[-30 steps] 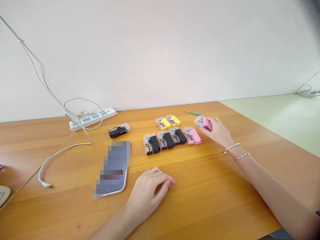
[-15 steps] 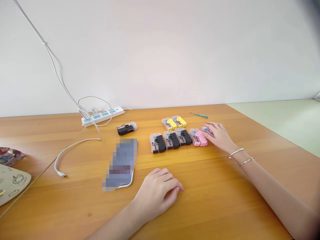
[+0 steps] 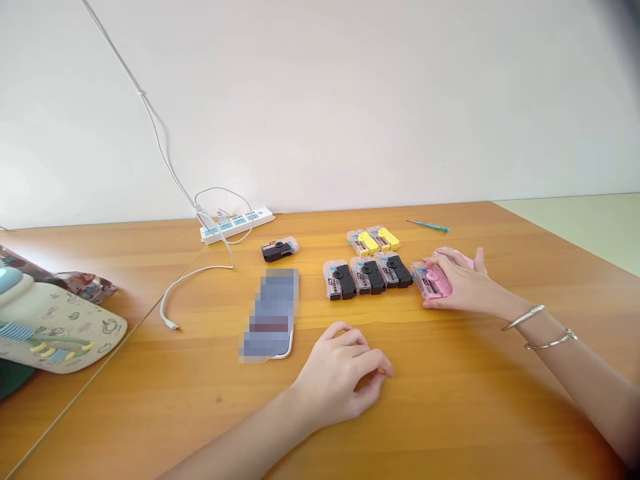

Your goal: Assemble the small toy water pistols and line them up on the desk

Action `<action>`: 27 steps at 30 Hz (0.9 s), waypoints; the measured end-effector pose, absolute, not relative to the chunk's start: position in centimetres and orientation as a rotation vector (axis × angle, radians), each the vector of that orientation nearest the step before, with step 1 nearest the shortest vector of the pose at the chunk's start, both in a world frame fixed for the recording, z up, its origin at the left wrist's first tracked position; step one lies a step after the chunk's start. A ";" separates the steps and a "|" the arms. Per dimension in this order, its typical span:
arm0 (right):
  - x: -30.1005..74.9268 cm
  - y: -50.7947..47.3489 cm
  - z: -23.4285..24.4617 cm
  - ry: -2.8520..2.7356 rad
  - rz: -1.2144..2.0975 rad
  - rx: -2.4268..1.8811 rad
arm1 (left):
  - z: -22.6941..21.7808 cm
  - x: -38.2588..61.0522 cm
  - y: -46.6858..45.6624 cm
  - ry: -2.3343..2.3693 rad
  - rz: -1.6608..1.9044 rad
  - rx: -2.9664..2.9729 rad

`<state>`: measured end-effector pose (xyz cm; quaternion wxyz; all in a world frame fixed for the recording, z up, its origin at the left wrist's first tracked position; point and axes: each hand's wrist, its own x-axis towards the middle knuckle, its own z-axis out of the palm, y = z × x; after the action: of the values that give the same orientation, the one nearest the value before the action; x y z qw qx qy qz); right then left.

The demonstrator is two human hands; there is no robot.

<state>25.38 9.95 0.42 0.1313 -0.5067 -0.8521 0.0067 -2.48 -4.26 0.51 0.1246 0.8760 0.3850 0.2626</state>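
My right hand (image 3: 467,288) lies over two pink cartridges (image 3: 431,283) at the right end of a row. Its fingers rest on top and the thumb presses the near side. Left of them three black cartridges (image 3: 367,275) stand side by side. Two yellow cartridges (image 3: 373,240) sit just behind the row. One more black cartridge (image 3: 279,249) lies apart, farther left. My left hand (image 3: 345,373) rests on the wooden table (image 3: 450,400) near the front, loosely curled and holding nothing, beside a phone (image 3: 273,313).
A white power strip (image 3: 237,225) with plugged cables lies against the wall, and a loose cable end (image 3: 173,325) trails onto the table. A small teal screwdriver (image 3: 429,225) lies behind the cartridges. A patterned bag (image 3: 60,323) sits at the far left.
My right hand brought a pink cartridge down beside the other pink one and now covers both. The view has swung left, bringing the patterned bag into sight. My left hand barely moved.
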 end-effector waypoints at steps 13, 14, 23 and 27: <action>21.3 5.3 3.2 -2.516 -0.086 -1.276 | 1.2 -3.1 -3.9 1.388 0.864 2.448; 20.5 4.6 3.2 -2.508 -0.086 -1.227 | 1.3 -3.1 -3.9 1.414 0.877 2.396; 15.7 -0.3 1.5 -2.522 0.025 -0.811 | 1.1 -3.1 -3.9 1.394 0.966 1.739; 15.2 -0.9 1.0 -2.555 0.104 -0.714 | 1.1 -2.9 -3.9 1.380 0.861 1.719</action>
<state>15.21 -0.88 0.98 0.2412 -0.2610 -0.9340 0.0379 -2.94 -3.87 1.05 0.3779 0.6725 0.5400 0.3367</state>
